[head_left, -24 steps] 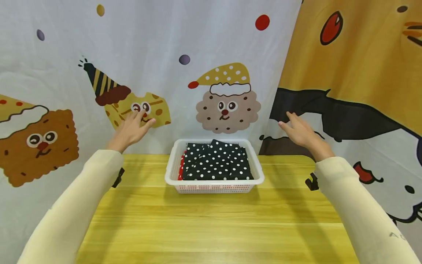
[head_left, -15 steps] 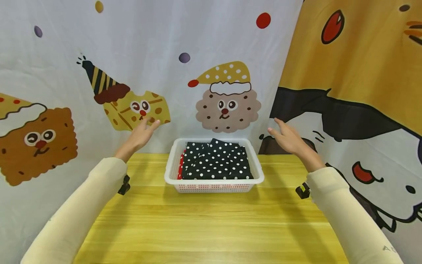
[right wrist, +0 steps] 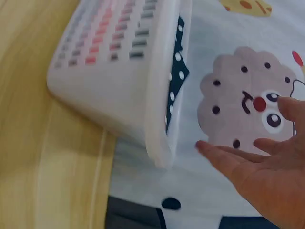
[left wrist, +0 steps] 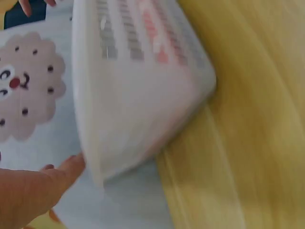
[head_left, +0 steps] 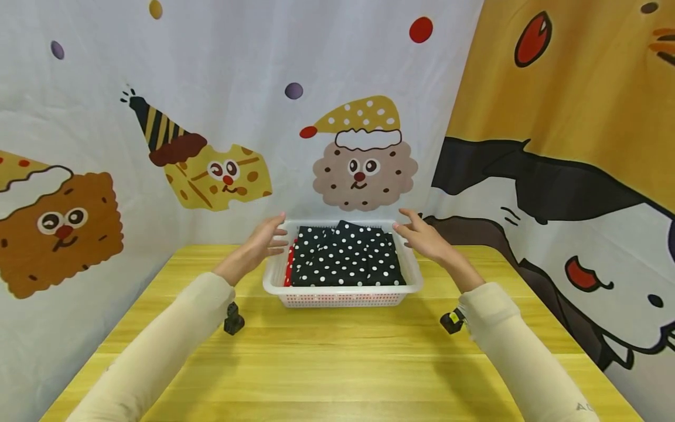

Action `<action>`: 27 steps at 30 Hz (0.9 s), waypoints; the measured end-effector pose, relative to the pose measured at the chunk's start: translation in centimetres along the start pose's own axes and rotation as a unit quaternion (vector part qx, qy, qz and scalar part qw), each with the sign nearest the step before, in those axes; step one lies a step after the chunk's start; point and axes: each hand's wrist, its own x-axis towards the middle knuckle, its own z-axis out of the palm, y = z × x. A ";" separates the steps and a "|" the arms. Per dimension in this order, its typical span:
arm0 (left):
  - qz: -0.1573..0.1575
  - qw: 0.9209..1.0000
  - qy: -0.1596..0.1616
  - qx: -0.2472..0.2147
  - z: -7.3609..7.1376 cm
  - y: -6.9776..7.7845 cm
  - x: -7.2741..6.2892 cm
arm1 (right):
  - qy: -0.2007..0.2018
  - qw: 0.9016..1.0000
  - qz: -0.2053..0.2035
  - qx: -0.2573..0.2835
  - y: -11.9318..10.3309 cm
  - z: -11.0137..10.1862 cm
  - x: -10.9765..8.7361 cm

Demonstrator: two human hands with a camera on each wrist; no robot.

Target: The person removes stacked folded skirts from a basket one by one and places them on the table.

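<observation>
A white plastic basket (head_left: 343, 291) with slotted sides stands at the back of the wooden table. Folded black cloth with white dots (head_left: 345, 258) fills it, and a strip of red dotted cloth (head_left: 289, 266) shows along its left side. My left hand (head_left: 261, 239) is at the basket's left rim, fingers spread and pointing inward; in the left wrist view its fingertips overlap the rim's edge. Over the right rim, my right hand (head_left: 422, 237) has its fingers extended toward the cloth. The right wrist view shows that palm holding nothing, beside the basket.
The wooden table (head_left: 337, 363) stretches in front of the basket. Behind it hangs a curtain (head_left: 232, 70) printed with cartoon biscuits and cheese. Small black devices sit at the left wrist (head_left: 234, 319) and right wrist (head_left: 452, 321).
Both hands have come inward and down from in front of the curtain to the two sides of the basket. Basket and cloth have stayed in place.
</observation>
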 end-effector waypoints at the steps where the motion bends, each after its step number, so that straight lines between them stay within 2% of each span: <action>1: -0.011 1.000 -0.003 -0.006 0.5 -0.2 0.0 | -0.010 1.000 0.006 0.009 -0.1 0.4 0.0; 7: -0.069 0.998 -0.004 -0.009 2.8 -1.0 0.2 | -0.040 0.995 0.079 0.051 -0.7 3.0 0.6; 13: -0.122 0.993 0.003 -0.002 4.1 -1.4 0.5 | -0.043 0.981 0.161 0.095 -0.8 5.3 1.3; 16: -0.135 0.991 0.009 0.010 4.3 -1.5 0.5 | -0.028 0.980 0.178 0.088 -0.9 6.3 1.8; 20: -0.142 0.990 0.011 0.004 4.5 -1.7 0.5 | 0.012 0.979 0.180 0.094 -1.0 7.2 2.4; 23: -0.144 0.990 0.009 -0.003 4.6 -1.9 0.5 | 0.043 0.970 0.196 0.139 -1.2 7.3 2.6; 27: -0.152 0.988 0.022 -0.018 4.6 -1.9 0.5 | 0.070 0.949 0.218 0.216 -1.6 6.9 2.5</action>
